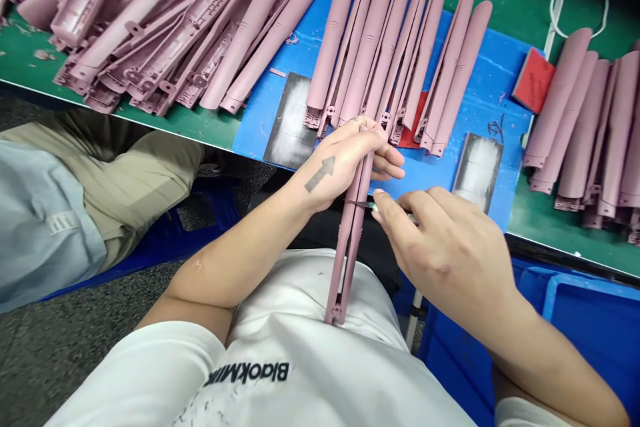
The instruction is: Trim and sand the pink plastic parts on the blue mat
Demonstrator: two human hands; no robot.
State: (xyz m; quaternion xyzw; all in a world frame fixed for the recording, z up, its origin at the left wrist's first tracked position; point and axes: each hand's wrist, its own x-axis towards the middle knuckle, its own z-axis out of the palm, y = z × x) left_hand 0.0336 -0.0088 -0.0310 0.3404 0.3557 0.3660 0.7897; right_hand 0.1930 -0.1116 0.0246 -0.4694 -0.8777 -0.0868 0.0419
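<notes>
A long, matte pink molded plastic shell (353,240) stands tilted in front of me, a narrow slot running along its length and its notched lower end just against my white T-shirt (305,320). My left hand (345,163) grips its upper part, fingers wrapped around it. My right hand (445,247) pinches a small blade (363,204), its tip at the shell's edge just below my left hand. My hands are close but apart, each clamped on its own piece.

Beyond them, rows of matching pink shells (395,47) lie on a blue mat (493,87) over the green surface (210,130), with a heap of shells (150,33) at upper left and more at right (585,127). A red block (533,80) sits at the mat's upper right corner. At left, a co-worker's lap (100,180) shows in khaki trousers; a blue crate (590,320) fills the lower right.
</notes>
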